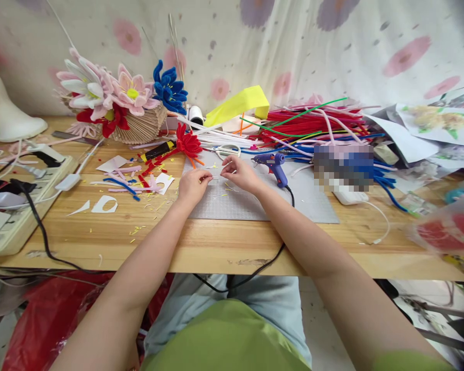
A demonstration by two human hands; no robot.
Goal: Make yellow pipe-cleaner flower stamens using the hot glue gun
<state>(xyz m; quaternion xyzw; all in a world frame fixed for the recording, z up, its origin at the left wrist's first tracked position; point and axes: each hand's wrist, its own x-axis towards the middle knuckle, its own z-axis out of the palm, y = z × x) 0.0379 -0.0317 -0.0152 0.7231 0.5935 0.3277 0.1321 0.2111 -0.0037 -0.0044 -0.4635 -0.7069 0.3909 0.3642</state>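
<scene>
Over the grey cutting mat (255, 208), my left hand (193, 185) is closed in a pinch at thumb and index finger. A thin pale strand lies or stretches between the two hands, too small to name. My right hand (239, 172) faces it, fingers bent and tips close together by the strand's other end; what they hold is hard to make out. Yellow and white snippets lie on the mat beneath. Just behind the hands are white-handled scissors (229, 150), and a blue-purple glue gun (272, 166) lies to the right. A red pipe-cleaner flower (188, 142) is beyond my left hand.
Fuzzy flowers (131, 93) stand in a woven holder at the back left. Bundled pipe cleaners (313, 121) fill the back right. A power strip (31, 206) with cables occupies the left edge. Paper scraps (105, 204) and cuttings litter the wood; the glue gun's black cord crosses the front edge.
</scene>
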